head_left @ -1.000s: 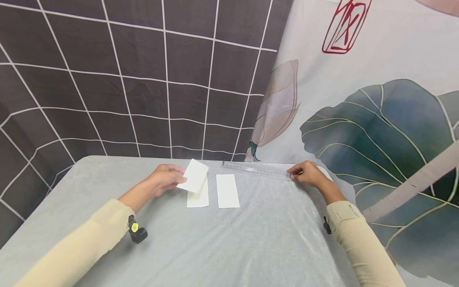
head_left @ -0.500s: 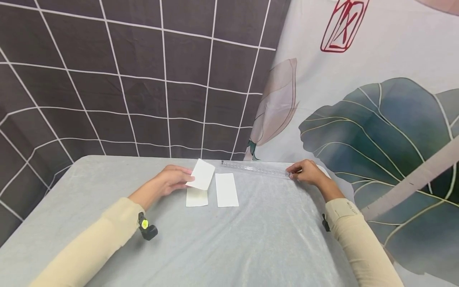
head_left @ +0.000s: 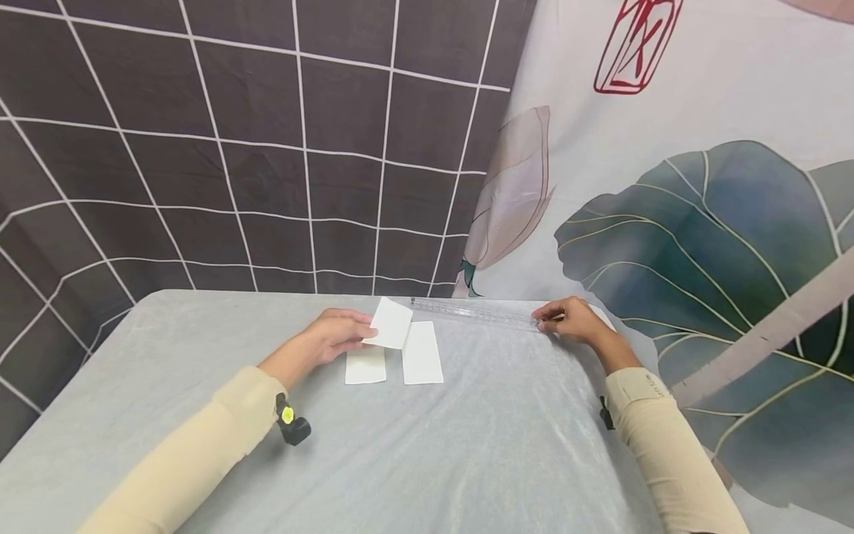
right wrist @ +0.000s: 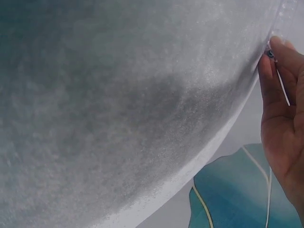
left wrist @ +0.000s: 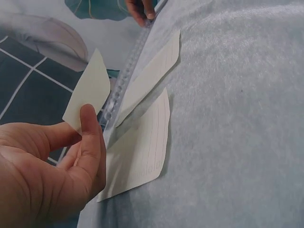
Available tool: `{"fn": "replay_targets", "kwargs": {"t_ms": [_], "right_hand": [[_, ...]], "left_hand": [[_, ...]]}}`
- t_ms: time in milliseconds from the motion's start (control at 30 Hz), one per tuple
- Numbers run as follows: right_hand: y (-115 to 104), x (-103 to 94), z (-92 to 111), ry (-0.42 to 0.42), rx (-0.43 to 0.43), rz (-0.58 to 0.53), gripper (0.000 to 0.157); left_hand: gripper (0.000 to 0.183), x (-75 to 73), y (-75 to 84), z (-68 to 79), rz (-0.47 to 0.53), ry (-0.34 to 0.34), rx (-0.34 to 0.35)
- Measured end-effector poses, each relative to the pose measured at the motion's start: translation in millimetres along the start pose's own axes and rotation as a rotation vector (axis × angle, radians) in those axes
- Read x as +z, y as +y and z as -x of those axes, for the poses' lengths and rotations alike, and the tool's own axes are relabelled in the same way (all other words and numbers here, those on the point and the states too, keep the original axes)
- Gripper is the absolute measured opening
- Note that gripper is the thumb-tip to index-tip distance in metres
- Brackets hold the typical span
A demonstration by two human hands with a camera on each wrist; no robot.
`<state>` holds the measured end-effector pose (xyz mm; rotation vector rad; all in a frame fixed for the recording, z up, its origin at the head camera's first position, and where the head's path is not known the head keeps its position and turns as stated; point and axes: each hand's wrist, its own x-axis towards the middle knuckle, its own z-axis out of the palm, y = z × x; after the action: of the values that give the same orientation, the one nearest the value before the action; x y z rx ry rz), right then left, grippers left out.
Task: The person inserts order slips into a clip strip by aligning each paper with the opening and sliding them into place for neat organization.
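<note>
In the head view, my left hand [head_left: 335,335] pinches a white paper card [head_left: 391,324] between thumb and fingers, raised and tilted above the table. A second card [head_left: 365,366] lies partly beneath it. To the right lies a third card [head_left: 422,356], its upper left corner close to the held card's edge. Faint lines show on the two lying cards in the left wrist view. My right hand [head_left: 572,323] pinches the right end of a long clear plastic strip [head_left: 474,312], ruler-like in shape, lying along the far table edge. The right wrist view shows only that end.
A pale grey cloth covers the table [head_left: 467,460]. Behind it hangs a dark curtain [head_left: 260,178] with white grid lines. On the right is a white curtain [head_left: 587,111] with leaf prints. The table's far right corner curves close to my right hand.
My left hand has moved right with its card, uncovering more of the card beneath and reaching the third card's edge. The right hand and clear strip have stayed in place.
</note>
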<state>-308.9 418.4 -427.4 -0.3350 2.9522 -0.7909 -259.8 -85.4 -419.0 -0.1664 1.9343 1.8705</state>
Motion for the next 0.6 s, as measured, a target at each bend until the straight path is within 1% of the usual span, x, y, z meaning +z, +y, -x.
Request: {"fn": "replay_targets", "kwargs": {"t_ms": [233, 600], "right_hand": [[-3, -1.8, 1, -0.005, -0.014, 0.005, 0.021], [-3, -0.9, 0, -0.012, 0.007, 0.021, 0.022]], "left_hand": [[0.051, 8.1, -0.1, -5.5, 0.044, 0.002, -0.004], [0.046, 21.5, 1.3, -17.8, 0.157, 0.025, -0.026]]}}
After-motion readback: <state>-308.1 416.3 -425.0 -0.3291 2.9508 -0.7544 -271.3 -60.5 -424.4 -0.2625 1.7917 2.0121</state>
